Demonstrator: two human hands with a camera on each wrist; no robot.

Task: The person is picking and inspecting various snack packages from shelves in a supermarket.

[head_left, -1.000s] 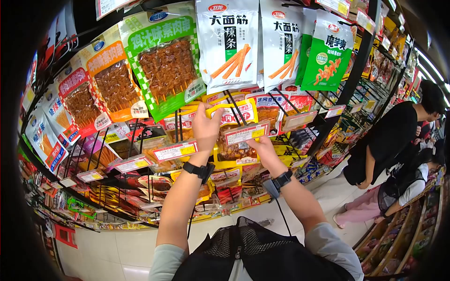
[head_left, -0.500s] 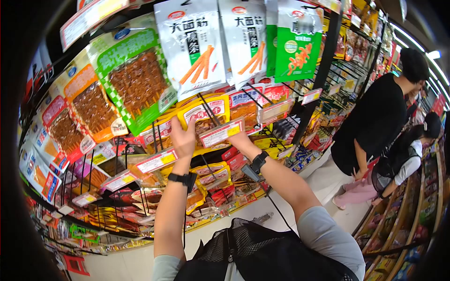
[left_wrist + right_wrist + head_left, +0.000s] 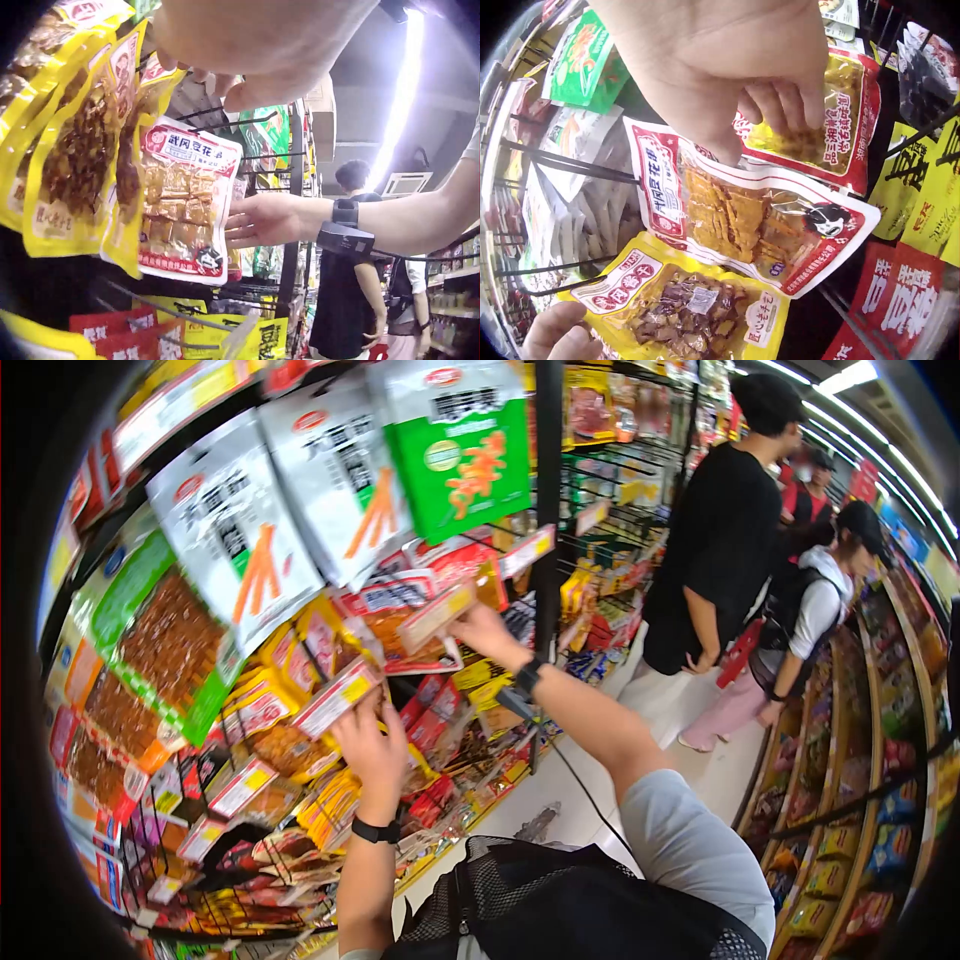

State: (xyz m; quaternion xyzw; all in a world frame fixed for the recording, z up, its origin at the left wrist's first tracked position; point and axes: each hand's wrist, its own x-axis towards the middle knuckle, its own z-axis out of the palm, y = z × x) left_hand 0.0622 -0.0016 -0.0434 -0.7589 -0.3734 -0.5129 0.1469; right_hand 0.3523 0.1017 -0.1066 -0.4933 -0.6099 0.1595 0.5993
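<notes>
A black rack (image 3: 546, 510) bears silver pouches (image 3: 205, 555) above smaller snacks, where a white-and-red packet (image 3: 742, 219) sits beside a yellow packet (image 3: 686, 309). The left hand (image 3: 372, 748), fingers loosely apart, is at the yellow packet's edge; the right hand's (image 3: 490, 638) fingers reach the white-and-red packet's edge, though I cannot tell whether they pinch it.

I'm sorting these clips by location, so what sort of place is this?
Probably a supermarket snack aisle: flat white, green and yellow plastic snack packets hang from thin black metal hooks, and rectangular white price labels with yellow patches front the rows.
</notes>
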